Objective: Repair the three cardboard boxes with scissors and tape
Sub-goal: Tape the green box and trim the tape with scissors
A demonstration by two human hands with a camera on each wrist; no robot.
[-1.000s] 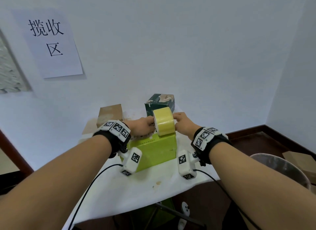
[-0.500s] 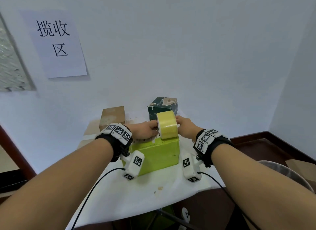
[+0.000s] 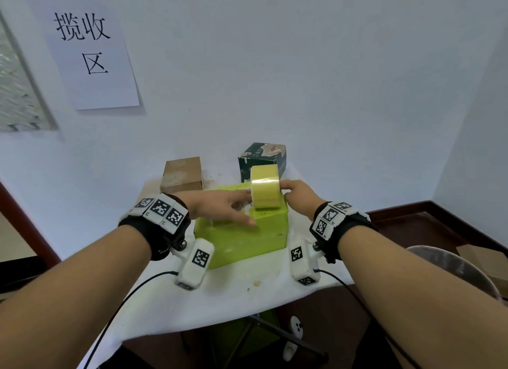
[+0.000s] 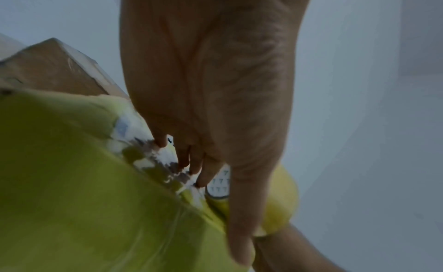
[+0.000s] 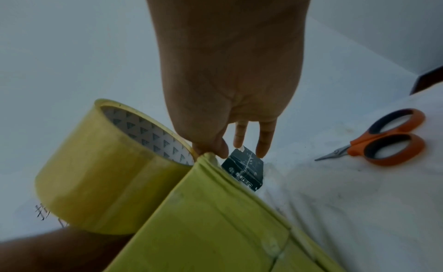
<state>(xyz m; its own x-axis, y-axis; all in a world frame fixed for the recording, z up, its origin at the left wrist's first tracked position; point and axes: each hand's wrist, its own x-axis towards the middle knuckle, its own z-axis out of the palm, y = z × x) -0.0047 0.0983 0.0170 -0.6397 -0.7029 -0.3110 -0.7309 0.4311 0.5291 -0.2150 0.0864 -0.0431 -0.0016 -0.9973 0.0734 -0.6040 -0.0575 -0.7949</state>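
The tape roll (image 3: 265,187) stands on edge on top of the green box (image 3: 242,231), at mid-frame in the head view, near the box's right end. The likeliest trouble, as I judge it, is the roll tipping or rolling off that end, since it balances on its narrow rim on a top whose skin is torn and uneven. A strip laid over those ragged white patches may also wrinkle or fail to stick, and if the box slides on the tabletop (image 3: 247,300) while tape is pulled, the strip would go on crooked.

The left hand (image 3: 220,208) lies flat on the box top, its fingers (image 4: 203,173) straight and close together, tips touching the torn patch just beside the roll; it holds nothing. The right hand (image 3: 298,194) sits at the roll's right side. In the right wrist view its thumb and forefinger meet at the roll's rim by the box corner, while the other fingers (image 5: 263,141) hang straight and slightly apart. Whether it pinches the roll itself or a free tape end, I cannot tell.

The brown box (image 3: 182,173) and dark box (image 3: 262,155) wait behind, at upper centre. The scissors (image 5: 388,137) lie closed on the tabletop, at the right of the right wrist view, well apart from both hands.
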